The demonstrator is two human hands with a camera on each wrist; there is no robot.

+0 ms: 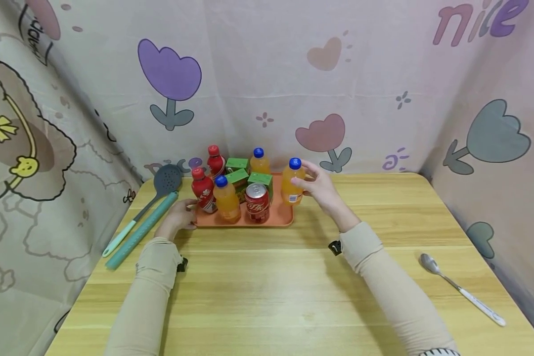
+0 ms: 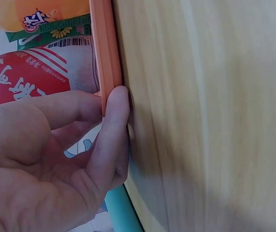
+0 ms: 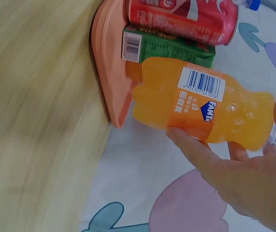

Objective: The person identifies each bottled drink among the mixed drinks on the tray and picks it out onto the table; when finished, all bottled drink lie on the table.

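While the left hand (image 1: 178, 216) pinches the tray (image 1: 281, 220) rim, the right hand (image 1: 322, 190) clasps a half-hidden orange bottle (image 1: 291, 185).

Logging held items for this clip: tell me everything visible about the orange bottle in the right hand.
The orange bottle is clear plastic, full of orange soda, with a blue screw cap and a white barcode label reading Fanta. It stands upright at the right end of the orange tray, beside a green carton. The right hand holds its side, fingers curled round the body.

Light wooden table (image 1: 267, 296); pink cartoon cloth (image 1: 267, 74) with tulips, hearts hung on three sides
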